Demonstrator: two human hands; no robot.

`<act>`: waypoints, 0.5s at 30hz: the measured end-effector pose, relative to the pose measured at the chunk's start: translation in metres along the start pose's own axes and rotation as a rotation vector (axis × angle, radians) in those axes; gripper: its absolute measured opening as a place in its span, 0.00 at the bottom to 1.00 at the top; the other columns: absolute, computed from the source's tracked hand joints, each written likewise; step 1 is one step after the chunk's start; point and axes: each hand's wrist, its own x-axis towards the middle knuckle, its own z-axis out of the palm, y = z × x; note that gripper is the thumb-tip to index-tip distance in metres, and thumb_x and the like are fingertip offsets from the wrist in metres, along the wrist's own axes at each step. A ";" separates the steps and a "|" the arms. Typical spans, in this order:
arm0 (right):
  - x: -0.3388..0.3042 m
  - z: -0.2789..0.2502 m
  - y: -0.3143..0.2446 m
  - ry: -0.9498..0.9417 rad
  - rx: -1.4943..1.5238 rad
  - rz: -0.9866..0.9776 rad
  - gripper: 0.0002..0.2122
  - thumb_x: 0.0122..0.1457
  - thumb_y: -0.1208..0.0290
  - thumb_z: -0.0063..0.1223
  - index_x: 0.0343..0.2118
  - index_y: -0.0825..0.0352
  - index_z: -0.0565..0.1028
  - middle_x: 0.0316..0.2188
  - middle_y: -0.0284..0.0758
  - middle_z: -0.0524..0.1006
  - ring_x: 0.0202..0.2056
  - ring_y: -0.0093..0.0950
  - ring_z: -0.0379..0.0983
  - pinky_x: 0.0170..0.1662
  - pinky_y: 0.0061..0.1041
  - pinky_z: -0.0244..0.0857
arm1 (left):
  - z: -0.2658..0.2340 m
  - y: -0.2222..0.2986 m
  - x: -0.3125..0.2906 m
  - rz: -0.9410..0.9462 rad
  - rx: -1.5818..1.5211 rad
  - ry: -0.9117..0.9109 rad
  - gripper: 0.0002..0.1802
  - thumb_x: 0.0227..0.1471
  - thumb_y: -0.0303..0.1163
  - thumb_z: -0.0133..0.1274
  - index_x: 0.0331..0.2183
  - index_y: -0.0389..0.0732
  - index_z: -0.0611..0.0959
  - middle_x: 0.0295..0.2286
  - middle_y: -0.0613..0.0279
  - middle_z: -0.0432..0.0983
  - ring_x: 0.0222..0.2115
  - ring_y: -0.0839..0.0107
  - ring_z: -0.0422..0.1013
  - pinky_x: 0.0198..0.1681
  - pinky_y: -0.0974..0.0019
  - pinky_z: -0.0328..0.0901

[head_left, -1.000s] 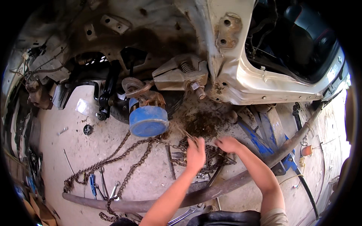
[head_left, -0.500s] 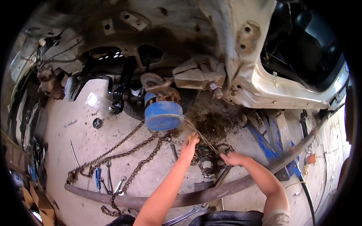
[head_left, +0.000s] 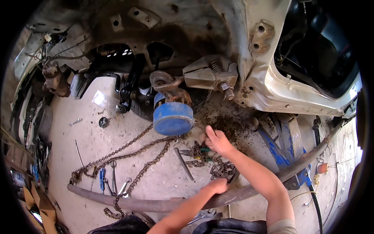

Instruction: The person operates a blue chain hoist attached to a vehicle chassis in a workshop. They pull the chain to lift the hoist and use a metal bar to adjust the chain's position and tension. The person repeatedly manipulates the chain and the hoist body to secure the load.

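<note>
My left hand (head_left: 218, 186), closed, is low beside the end of a dark bar and the rusty chain pile (head_left: 222, 169); what it grips, if anything, is hidden. Higher up, my right hand (head_left: 220, 142) hovers over the pile's far side, thumb raised and fingers smeared by motion. Pliers with green handles (head_left: 205, 149) lie partly under that hand. Just to its left is a blue drum-shaped piece (head_left: 173, 119) below a rusty hook (head_left: 165, 82). A heavy metal clamp (head_left: 210, 74) with a threaded bolt grips the car body's edge.
A long rusty pipe (head_left: 128, 204) curves across the near floor. Rusty chains (head_left: 152, 162) spread leftward among wrenches (head_left: 124, 187) and a blue-handled tool (head_left: 101, 179). A dark bar (head_left: 183, 163) lies left of the pile. Blue metal equipment (head_left: 302, 173) stands right, below the car sill (head_left: 296, 105).
Both hands were on thin strands running from the blue piece. My left hand has dropped toward me and right; my right hand has risen up and left. The view has shifted slightly.
</note>
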 end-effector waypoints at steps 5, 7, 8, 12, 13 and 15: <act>-0.048 -0.056 0.072 0.056 -0.509 0.060 0.27 0.63 0.52 0.28 0.16 0.68 0.68 0.14 0.35 0.67 0.19 0.27 0.63 0.29 0.29 0.60 | -0.067 -0.057 -0.003 0.026 -0.704 0.714 0.25 0.46 0.34 0.48 0.46 0.31 0.71 0.40 0.49 0.72 0.42 0.56 0.68 0.44 0.60 0.63; -0.057 -0.079 0.105 -0.085 -0.652 0.316 0.31 0.62 0.47 0.26 0.15 0.68 0.69 0.13 0.35 0.68 0.18 0.30 0.64 0.30 0.31 0.61 | -0.106 -0.048 0.000 0.180 -1.176 0.883 0.27 0.48 0.35 0.49 0.49 0.33 0.69 0.33 0.59 0.73 0.38 0.66 0.68 0.41 0.62 0.63; -0.063 -0.093 0.120 -0.181 -0.709 0.506 0.32 0.61 0.45 0.25 0.16 0.68 0.72 0.14 0.36 0.69 0.19 0.32 0.65 0.31 0.31 0.62 | -0.129 -0.028 -0.011 0.242 -1.302 0.854 0.26 0.49 0.35 0.48 0.49 0.32 0.69 0.30 0.62 0.72 0.36 0.69 0.68 0.40 0.64 0.63; -0.059 -0.116 0.136 -0.321 -1.088 0.609 0.30 0.60 0.44 0.29 0.27 0.68 0.77 0.23 0.42 0.75 0.28 0.38 0.72 0.37 0.31 0.65 | -0.156 -0.011 -0.012 0.235 -1.330 0.772 0.17 0.53 0.40 0.47 0.36 0.35 0.68 0.22 0.59 0.68 0.24 0.63 0.68 0.31 0.60 0.63; -0.048 -0.130 0.150 -0.268 -1.235 0.498 0.29 0.59 0.43 0.31 0.30 0.67 0.77 0.26 0.43 0.76 0.31 0.39 0.73 0.39 0.31 0.65 | -0.137 0.002 -0.006 0.259 -1.031 1.005 0.17 0.54 0.40 0.45 0.36 0.35 0.67 0.20 0.57 0.67 0.22 0.59 0.68 0.29 0.58 0.63; -0.027 -0.125 0.137 -0.078 -1.207 0.210 0.29 0.59 0.44 0.32 0.36 0.67 0.77 0.33 0.45 0.77 0.37 0.42 0.73 0.42 0.31 0.65 | -0.094 0.021 -0.009 0.209 -0.681 1.154 0.17 0.55 0.41 0.44 0.35 0.35 0.65 0.19 0.48 0.68 0.23 0.48 0.69 0.29 0.53 0.63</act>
